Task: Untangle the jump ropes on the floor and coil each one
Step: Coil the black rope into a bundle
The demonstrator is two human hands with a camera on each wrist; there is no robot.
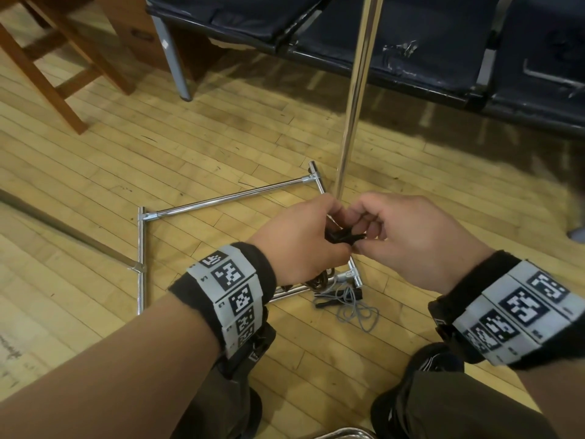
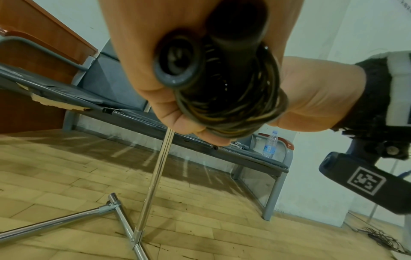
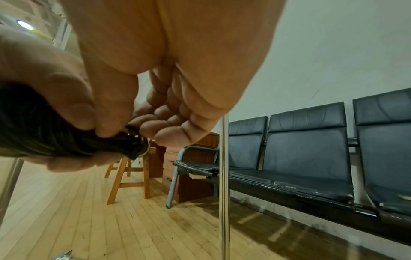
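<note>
My left hand [image 1: 297,239] grip clenches dark rope coil [image 2: 231,109] plus handles, held above floor. Right hand [image 1: 408,236] pinches loose end; I tuck it snug. Grey rope [image 1: 351,304] waits on floor.

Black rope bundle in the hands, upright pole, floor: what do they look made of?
Black rope bundle: thin glossy cord, likely plastic-coated, with smooth moulded handles that look plastic. Upright pole: polished metal, mirror-bright, probably chromed. Floor: pale wooden strips, visible grain and scuffs.
</note>
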